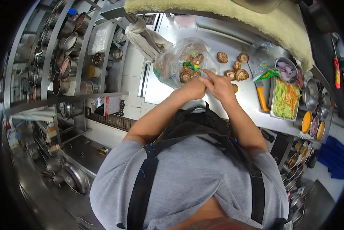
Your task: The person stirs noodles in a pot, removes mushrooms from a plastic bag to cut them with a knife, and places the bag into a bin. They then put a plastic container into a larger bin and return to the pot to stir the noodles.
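Observation:
On the steel counter, a clear plastic bag [171, 65] with green print lies open, brown mushrooms [191, 73] inside it. My left hand [195, 89] is at the bag's near edge, its fingers closed on something I cannot make out. Touching it from the right, my right hand [220, 86] has its index finger pointing toward the bag and its other fingers curled; whatever they hold, if anything, is hidden. Several loose mushrooms [241, 74] lie on the counter right of my hands, and one is partly hidden beside my right hand.
Right of the mushrooms are an orange-handled knife [262, 99], a tray of shredded vegetables [285, 101] and a bowl of sliced onion [286, 71]. A towel [141, 38] hangs at the counter's left corner. Shelves with metal pots [68, 69] stand at the left.

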Motion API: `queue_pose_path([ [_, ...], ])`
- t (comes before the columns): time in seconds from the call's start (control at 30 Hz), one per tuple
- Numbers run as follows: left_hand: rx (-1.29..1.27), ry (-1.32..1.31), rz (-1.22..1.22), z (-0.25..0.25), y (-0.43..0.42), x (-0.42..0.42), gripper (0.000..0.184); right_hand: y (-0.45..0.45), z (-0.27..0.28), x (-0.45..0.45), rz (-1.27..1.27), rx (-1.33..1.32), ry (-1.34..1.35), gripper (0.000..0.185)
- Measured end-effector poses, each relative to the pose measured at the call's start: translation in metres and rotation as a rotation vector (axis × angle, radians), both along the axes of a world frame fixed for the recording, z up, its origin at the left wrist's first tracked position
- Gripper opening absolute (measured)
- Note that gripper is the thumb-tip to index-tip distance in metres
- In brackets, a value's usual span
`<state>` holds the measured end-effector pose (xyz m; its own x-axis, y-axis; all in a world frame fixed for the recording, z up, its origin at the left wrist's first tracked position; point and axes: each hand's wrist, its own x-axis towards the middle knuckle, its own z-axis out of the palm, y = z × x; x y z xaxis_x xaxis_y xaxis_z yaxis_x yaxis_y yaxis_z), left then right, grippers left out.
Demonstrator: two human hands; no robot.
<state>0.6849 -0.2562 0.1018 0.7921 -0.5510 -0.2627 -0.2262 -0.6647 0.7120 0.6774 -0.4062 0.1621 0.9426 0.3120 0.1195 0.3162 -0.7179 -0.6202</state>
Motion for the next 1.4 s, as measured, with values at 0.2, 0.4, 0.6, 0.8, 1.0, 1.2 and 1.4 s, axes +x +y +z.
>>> queue_pose_path([
  [0.2,-0.241,-0.041,0.24,0.023,0.056,0.036,0.025,-0.019,-0.033,-0.029,-0.163,-0.115,0.119,0.031],
  [0.4,0.264,-0.628,0.209,-0.017,0.033,0.12,0.046,0.01,-0.019,-0.046,-0.287,0.101,0.048,0.023],
  [0.6,0.322,-0.092,0.227,-0.033,0.025,0.176,0.087,0.016,-0.025,-0.082,-0.379,0.127,0.099,0.023],
  [0.8,0.401,-0.286,-0.015,-0.09,0.043,0.215,0.07,0.03,-0.07,-0.093,-0.257,0.082,0.188,0.031],
  [1.0,0.266,-0.182,-0.084,-0.021,0.043,0.158,0.075,0.046,-0.071,-0.063,-0.254,0.048,0.349,0.046],
  [1.2,0.312,-0.204,0.353,-0.011,0.028,0.158,0.089,0.047,-0.092,-0.048,-0.411,0.052,0.274,0.052],
  [1.4,0.051,-0.139,0.29,0.035,0.046,0.148,0.079,0.054,-0.1,-0.032,-0.508,0.186,0.227,0.034],
])
